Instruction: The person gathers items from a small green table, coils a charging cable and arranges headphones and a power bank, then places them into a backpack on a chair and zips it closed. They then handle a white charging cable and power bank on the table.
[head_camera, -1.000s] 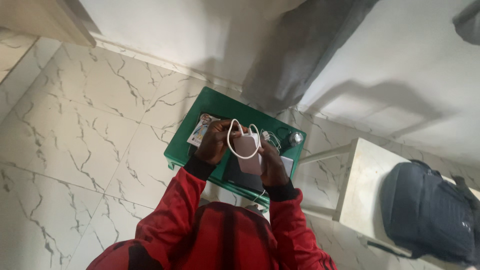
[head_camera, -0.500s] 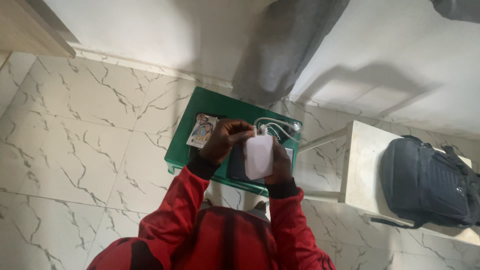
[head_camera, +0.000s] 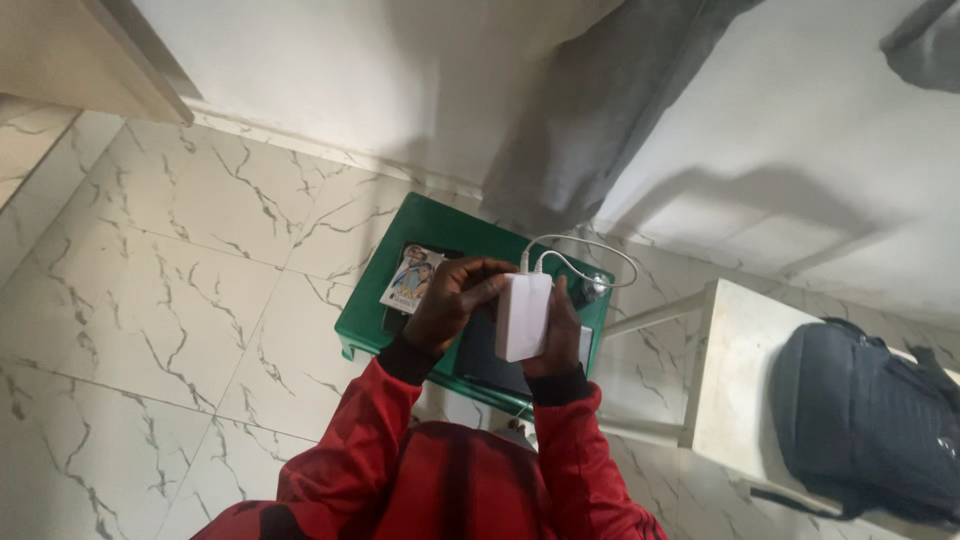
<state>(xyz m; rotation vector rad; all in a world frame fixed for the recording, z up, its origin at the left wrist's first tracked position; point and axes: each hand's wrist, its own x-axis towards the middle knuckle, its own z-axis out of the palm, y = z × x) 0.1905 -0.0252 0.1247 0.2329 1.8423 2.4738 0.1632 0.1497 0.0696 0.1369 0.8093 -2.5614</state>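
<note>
Both my hands hold a white rectangular power bank (head_camera: 524, 316) above a green plastic stool (head_camera: 420, 225). My left hand (head_camera: 452, 300) grips its left edge near the top, fingers by the plug. My right hand (head_camera: 563, 335) supports it from behind on the right. A white cable (head_camera: 590, 250) loops out from the top of the power bank. On the stool lie a small printed card (head_camera: 411, 278) and a dark flat device (head_camera: 485, 350), mostly hidden under my hands.
A white table (head_camera: 735, 370) stands to the right with a dark grey backpack (head_camera: 865, 415) on it. A grey curtain (head_camera: 590, 110) hangs against the white wall behind the stool. Marble-patterned tiles (head_camera: 150, 300) cover the floor to the left.
The power bank has been turned upright, broad face toward me. The cable, earlier looped in my hands, now trails out from its top over the stool.
</note>
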